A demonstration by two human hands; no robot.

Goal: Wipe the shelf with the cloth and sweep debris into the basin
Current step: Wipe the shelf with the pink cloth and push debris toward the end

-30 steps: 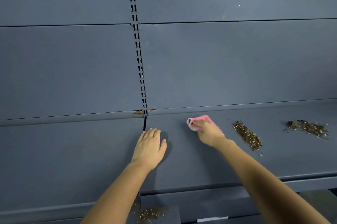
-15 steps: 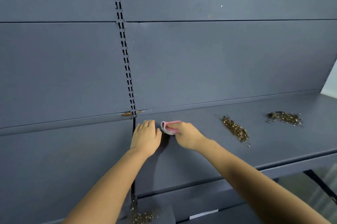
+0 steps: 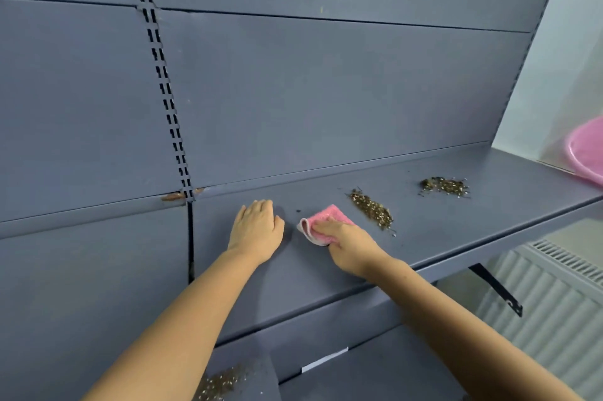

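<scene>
Since half a second ago the cloth (image 3: 326,225) has slid right along the shelf (image 3: 456,224), away from the left hand (image 3: 256,229) it was nearly touching and toward the nearer debris pile (image 3: 372,209), which now lies just beside its right edge. The folded pink cloth sits mid-depth on the shelf, pressed down by the right hand (image 3: 347,242), whose fingers curl over its near side and grip it, probably so the folded edge works as a blade. The left hand rests flat with relaxed, straight fingers, grasping nothing, just right of the seam between shelf sections; it looks like a brace for the reach. A second debris pile (image 3: 445,185) lies further right, toward the back edge. The pink basin (image 3: 587,152) shows only partly beyond the shelf's right end, which explains the rightward sweep. More debris (image 3: 222,382) lies on a lower ledge near the bottom.
</scene>
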